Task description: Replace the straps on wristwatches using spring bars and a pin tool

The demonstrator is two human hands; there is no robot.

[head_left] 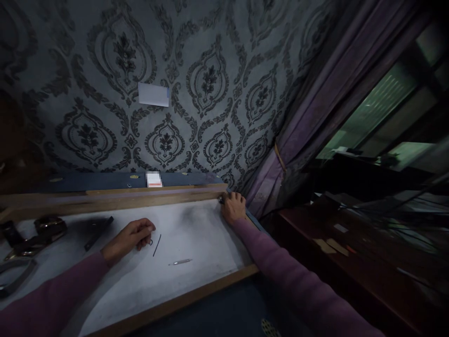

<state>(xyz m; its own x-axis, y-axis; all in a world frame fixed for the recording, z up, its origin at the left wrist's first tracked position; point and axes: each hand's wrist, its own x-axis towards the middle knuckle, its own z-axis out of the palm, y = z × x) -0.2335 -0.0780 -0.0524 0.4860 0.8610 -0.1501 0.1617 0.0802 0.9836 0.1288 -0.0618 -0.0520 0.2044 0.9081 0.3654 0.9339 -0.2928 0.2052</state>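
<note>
My left hand (136,234) is held over the white work surface (203,234) with its fingers curled together. A tiny dark ring-like piece (150,242) shows at its fingertips; whether it is held I cannot tell. Just right of that hand is a thin dark rod (156,245). Nearer to me lies a slim silver pen-like tool (180,262). At the far right corner of the wooden frame, my right hand (234,208) is closed, its fingers bent over. A small dark round thing (220,199) sits against its fingers, mostly hidden.
Several shiny watch-like bands (49,227) and a dark flat bar (99,232) lie on the left. A wooden rim (196,295) borders the surface. Behind it, a blue ledge (189,179) carries a small white box (153,179). A purple curtain (270,178) hangs at right, near a dark-red table (315,262).
</note>
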